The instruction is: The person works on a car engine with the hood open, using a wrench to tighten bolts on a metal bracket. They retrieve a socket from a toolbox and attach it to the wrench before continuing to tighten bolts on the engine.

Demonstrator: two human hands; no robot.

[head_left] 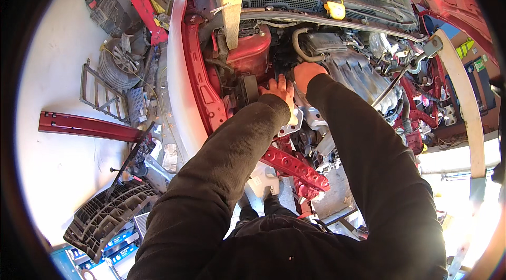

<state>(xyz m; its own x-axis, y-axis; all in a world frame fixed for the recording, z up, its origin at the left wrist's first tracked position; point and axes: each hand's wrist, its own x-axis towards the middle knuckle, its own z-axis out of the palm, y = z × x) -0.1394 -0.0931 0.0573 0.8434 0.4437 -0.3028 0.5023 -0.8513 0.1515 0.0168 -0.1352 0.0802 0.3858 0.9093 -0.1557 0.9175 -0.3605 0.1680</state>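
The left hand (279,92) is resting in the gap at the centre of the frame, fingers loosely bent and spread over dark parts; whether it is gripping anything is not showing. The right hand (307,74) is curling into a near fist just beside it, knuckles up and fingertips hidden, so one cannot tell what it is closing on. Both are sitting between the red strut tower (250,51) and the ribbed engine (358,72), which is filling the area right of centre. The hands are probably coming in from above because the space there is narrow and deep. A pale metal bracket (291,124) is lying just below the left wrist.

At upper centre a wooden plank (230,1) is standing with its lower end by the strut tower, and a pale wooden bar (464,101) is running down the right side; either may be serving as a prop for the red bonnet (448,1) at upper right. A yellow tape measure (335,10) is lying on the cowl (284,2), perhaps to be within reach.

Around the car, the floor (168,122) is carrying clutter. Along the white wall (63,43) at left, a wheel (120,63) and a metal frame (103,95) are leaning, a red beam (92,126) is extending sideways, and a black lattice part (113,211) is sitting above blue boxes (118,248). Strong light is washing out the lower right.
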